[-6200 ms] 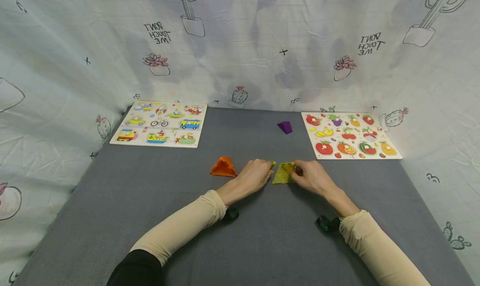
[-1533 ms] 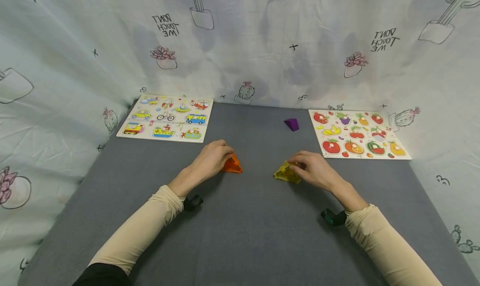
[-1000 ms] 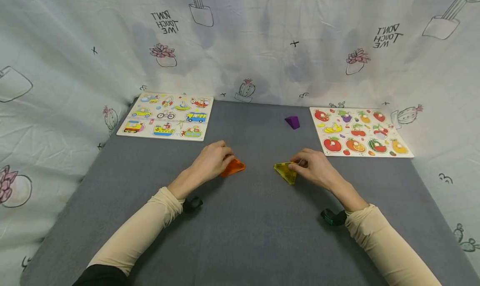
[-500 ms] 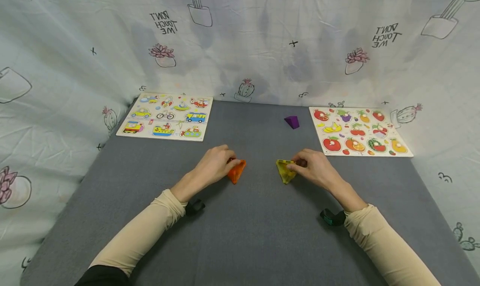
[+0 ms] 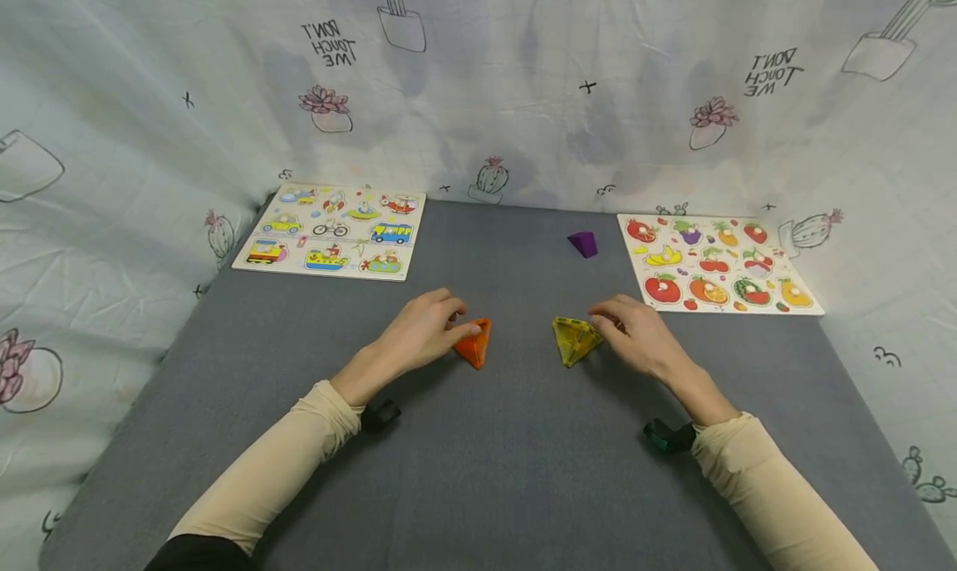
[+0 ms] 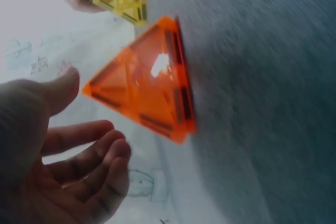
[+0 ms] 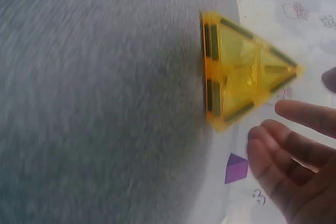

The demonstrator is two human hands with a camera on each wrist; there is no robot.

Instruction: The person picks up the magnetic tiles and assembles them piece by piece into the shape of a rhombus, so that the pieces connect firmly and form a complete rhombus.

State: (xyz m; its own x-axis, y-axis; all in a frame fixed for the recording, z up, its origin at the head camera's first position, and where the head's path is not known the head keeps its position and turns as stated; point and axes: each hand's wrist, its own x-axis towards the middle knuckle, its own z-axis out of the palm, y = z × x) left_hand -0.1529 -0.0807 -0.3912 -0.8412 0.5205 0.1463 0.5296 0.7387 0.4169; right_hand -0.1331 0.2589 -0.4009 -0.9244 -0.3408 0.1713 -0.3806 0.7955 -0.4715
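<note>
Two see-through magnetic-tile pyramids stand on the grey tabletop, an orange pyramid (image 5: 475,348) and a yellow pyramid (image 5: 574,342). My left hand (image 5: 420,332) is beside the orange one; in the left wrist view its thumb and loosely bent fingers are apart from the pyramid's tip. On the yellow pyramid's right is my right hand (image 5: 637,332). The right wrist view has its fingers (image 7: 291,145) relaxed, with a gap between them and the yellow tiles. Neither hand grips anything.
A purple wedge-like block (image 5: 583,243) lies farther back. At the back left is a vehicle picture board (image 5: 329,232), and at the back right a fruit picture board (image 5: 718,265). A cactus-print cloth (image 5: 523,122) hangs behind the table.
Both hands earlier held yellow tiles; then the left moved over to the orange pyramid. Both pyramids were turned in place, and in the last half second both hands have let go of them.
</note>
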